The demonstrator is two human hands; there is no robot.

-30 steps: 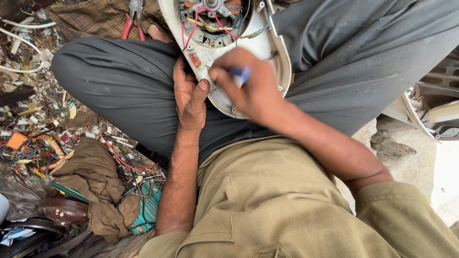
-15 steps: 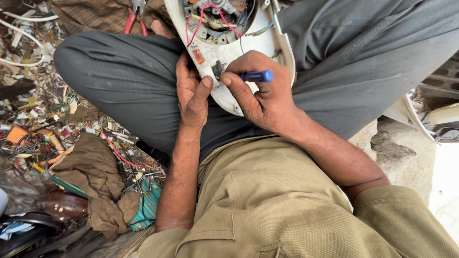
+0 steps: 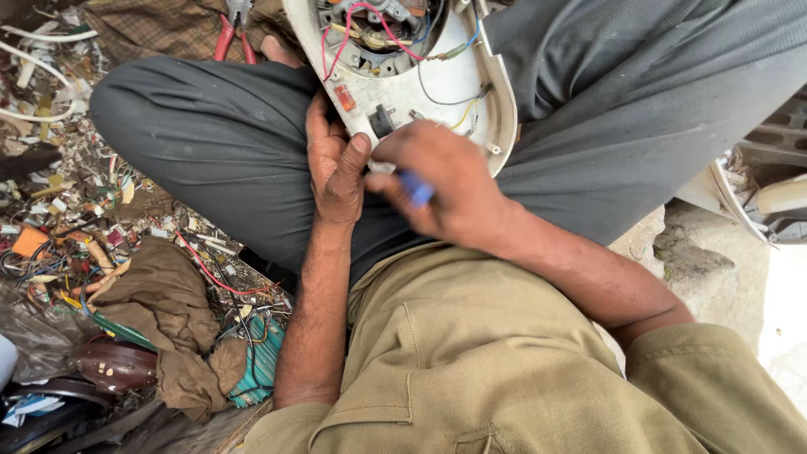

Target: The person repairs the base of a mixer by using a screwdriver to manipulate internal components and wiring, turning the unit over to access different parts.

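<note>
A white plastic appliance housing [image 3: 458, 92] with red, blue and yellow wires and a motor inside rests across my crossed legs in grey trousers. My left hand [image 3: 336, 164] grips its lower left edge, thumb against the rim. My right hand [image 3: 441, 181] is closed around a blue-handled tool [image 3: 415, 188], likely a screwdriver, just below the housing's bottom edge. The tool's tip is hidden by my fingers.
Scrap wires and small electronic parts [image 3: 92, 227] litter the ground at left, with a brown cloth [image 3: 164, 298] and a teal piece [image 3: 262, 357]. Red-handled pliers [image 3: 231, 38] lie near the top. Rough stone [image 3: 689, 244] and a white casing [image 3: 769, 206] are at right.
My right hand has dropped from the housing's inside to its bottom edge, turning the blue tool downward. The left hand keeps its hold. The view has shifted slightly.
</note>
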